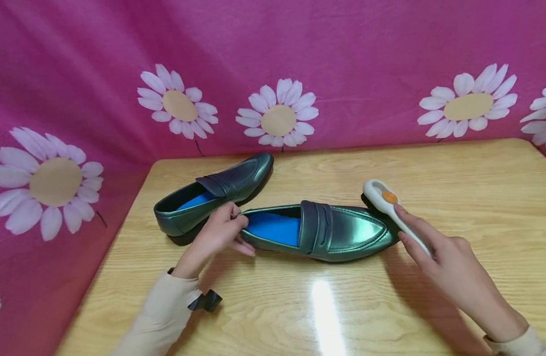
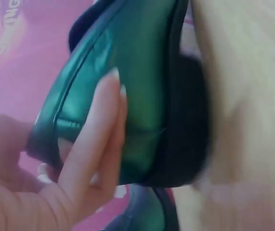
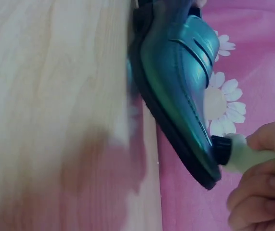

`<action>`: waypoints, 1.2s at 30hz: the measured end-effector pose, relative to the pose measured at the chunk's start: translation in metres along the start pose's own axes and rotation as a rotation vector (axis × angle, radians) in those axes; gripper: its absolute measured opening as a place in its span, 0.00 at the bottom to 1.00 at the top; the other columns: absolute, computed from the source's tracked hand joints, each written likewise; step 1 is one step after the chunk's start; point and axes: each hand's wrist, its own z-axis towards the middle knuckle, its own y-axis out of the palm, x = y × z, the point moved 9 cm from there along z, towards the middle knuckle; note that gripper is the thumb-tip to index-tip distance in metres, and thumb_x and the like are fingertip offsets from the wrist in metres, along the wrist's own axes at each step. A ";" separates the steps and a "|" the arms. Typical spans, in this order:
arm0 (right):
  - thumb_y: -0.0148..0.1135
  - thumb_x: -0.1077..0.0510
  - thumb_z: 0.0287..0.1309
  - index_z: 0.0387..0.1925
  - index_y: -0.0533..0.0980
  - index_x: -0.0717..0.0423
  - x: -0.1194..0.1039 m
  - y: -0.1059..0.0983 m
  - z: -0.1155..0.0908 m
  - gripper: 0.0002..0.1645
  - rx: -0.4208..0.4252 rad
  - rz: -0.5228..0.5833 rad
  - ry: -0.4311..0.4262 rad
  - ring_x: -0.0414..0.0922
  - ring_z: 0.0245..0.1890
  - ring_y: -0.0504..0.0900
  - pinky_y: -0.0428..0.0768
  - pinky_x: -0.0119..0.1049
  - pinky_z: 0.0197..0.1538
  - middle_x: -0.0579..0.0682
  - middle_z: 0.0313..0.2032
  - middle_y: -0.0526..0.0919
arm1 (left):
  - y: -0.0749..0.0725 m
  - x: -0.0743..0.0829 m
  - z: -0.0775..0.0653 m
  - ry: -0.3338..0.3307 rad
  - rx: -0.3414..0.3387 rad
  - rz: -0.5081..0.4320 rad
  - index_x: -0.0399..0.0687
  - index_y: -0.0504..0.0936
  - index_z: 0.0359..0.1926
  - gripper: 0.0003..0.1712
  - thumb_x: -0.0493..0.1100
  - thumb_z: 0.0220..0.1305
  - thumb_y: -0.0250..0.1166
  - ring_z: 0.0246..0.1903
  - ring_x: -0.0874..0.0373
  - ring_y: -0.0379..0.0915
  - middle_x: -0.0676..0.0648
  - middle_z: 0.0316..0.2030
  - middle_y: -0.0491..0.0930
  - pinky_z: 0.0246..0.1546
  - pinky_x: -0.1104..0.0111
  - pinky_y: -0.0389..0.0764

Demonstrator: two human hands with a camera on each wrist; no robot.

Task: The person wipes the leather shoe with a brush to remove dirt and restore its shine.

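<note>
A shiny green penny loafer (image 1: 353,232) with a blue insole lies across the middle of the head view, its toe pointing right. My left hand (image 1: 219,232) grips its back end, the thumb at the opening's rim; the left wrist view has fingers (image 2: 96,125) lying along the outside of the heel part. In my right hand (image 1: 455,272) is a white-handled brush (image 1: 417,235) with an orange button. Its dark bristles (image 3: 221,150) touch the upper near the toe tip in the right wrist view.
A matching loafer (image 1: 237,180) stands behind and to the left, close to my left hand. The wooden table (image 1: 264,306) bears both. Behind it hangs a magenta cloth (image 1: 353,59) with big white daisies. A black strap end (image 1: 206,300) sticks out at my left sleeve.
</note>
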 end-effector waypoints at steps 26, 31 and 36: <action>0.65 0.67 0.55 0.61 0.74 0.48 0.017 -0.030 -0.022 0.31 0.301 0.207 -0.030 0.24 0.27 0.67 0.63 0.23 0.25 0.21 0.55 0.73 | 0.032 -0.054 -0.022 0.129 0.379 -0.666 0.39 0.55 0.33 0.11 0.20 0.60 0.39 0.53 0.43 0.70 0.37 0.46 0.63 0.44 0.53 0.78; 0.65 0.66 0.55 0.60 0.75 0.51 0.018 -0.034 -0.038 0.29 0.338 0.161 -0.047 0.18 0.27 0.67 0.64 0.20 0.25 0.19 0.54 0.71 | 0.041 -0.065 -0.029 0.072 0.348 -0.657 0.37 0.55 0.38 0.11 0.20 0.61 0.39 0.57 0.41 0.65 0.35 0.52 0.61 0.46 0.52 0.78; 0.62 0.64 0.58 0.58 0.76 0.57 0.014 -0.035 -0.052 0.25 0.380 0.144 -0.083 0.21 0.17 0.65 0.61 0.20 0.18 0.14 0.52 0.70 | 0.041 -0.060 -0.031 0.069 0.331 -0.574 0.41 0.53 0.33 0.14 0.20 0.59 0.42 0.55 0.38 0.70 0.35 0.47 0.64 0.42 0.54 0.80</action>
